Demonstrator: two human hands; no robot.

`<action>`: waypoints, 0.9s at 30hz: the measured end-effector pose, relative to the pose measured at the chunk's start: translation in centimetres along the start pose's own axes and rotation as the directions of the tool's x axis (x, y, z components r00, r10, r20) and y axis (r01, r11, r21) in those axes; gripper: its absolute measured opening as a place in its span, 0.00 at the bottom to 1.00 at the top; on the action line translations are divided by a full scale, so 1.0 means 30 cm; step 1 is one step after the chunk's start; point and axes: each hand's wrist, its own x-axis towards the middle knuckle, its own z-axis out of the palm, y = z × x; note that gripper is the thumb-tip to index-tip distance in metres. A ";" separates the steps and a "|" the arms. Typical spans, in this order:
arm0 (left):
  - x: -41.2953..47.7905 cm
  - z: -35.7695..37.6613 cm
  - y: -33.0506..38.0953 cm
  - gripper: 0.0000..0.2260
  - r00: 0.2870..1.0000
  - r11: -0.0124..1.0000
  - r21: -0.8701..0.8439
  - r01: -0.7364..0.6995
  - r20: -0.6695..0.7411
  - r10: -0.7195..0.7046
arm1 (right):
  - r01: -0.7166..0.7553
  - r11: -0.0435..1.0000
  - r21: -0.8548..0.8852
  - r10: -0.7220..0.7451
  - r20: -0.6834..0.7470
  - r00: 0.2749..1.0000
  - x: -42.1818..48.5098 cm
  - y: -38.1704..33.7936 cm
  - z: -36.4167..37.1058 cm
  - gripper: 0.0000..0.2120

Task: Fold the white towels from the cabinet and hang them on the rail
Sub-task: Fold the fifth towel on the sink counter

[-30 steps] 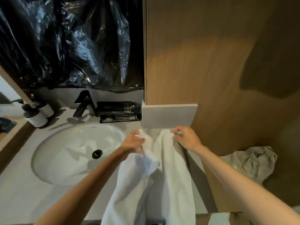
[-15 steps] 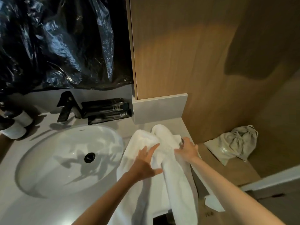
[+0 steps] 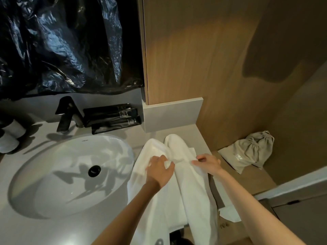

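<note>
Left hand (image 3: 160, 171), earlier flat, now bunching white towel (image 3: 192, 191); right hand (image 3: 207, 163) pinching its edge.

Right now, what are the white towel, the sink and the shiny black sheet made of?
The towel looks like soft, matte terry cloth, probably cotton: it bunches into thick folds. The sink seems glazed ceramic, smooth and glossy with bright reflections. The black sheet looks like thin plastic film: crinkled, with sharp shiny highlights.

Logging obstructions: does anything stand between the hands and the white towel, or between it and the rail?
Nothing does: the left hand grips a fold of the white towel and the right hand pinches its edge. The rail is out of view, so that path cannot be judged.
</note>
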 end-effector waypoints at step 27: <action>-0.004 -0.133 -0.022 0.17 0.998 0.867 -0.494 -0.055 -0.056 0.032 | 0.290 0.948 0.133 -0.239 -0.306 0.921 -0.039 -0.191 -0.059 0.07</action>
